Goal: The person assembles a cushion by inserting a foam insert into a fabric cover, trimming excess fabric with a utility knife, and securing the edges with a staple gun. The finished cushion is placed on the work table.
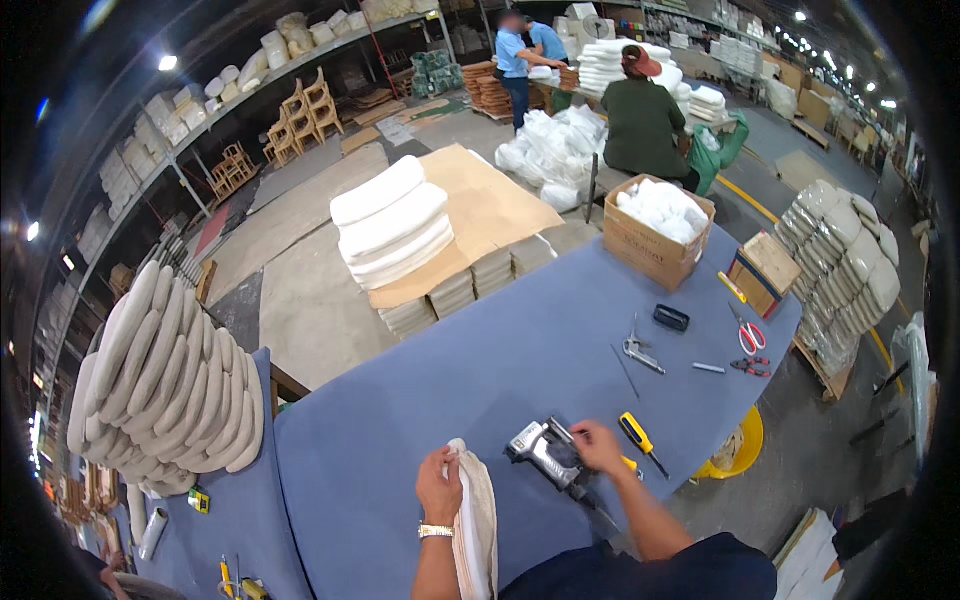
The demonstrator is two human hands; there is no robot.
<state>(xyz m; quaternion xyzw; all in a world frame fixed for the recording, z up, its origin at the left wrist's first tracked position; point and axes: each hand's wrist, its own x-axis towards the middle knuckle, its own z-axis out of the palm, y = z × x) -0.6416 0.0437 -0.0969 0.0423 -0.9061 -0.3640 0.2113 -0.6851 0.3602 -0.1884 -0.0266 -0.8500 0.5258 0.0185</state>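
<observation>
My left hand (440,487), with a watch on its wrist, grips the far end of a beige fabric seat cushion (482,525). The cushion stands on its edge at the table's near side, its pale underside turned toward that hand. Just right of it, a silver and black staple gun (545,457) lies on the blue-covered table (400,430), a hose at its near end. My right hand (600,450) is closed at the gun's right side, fingertips on its black part. A yellow screwdriver (643,443) rests beyond that hand.
Left stands a tall stack of beige cushions (165,380). Farther along the table are an air blow gun (641,355), black case (671,317), red-handled scissors (748,333), pliers (750,367), wooden box (763,273) and carton of white stuffing (655,240). A yellow bucket (745,447) stands beside the right edge.
</observation>
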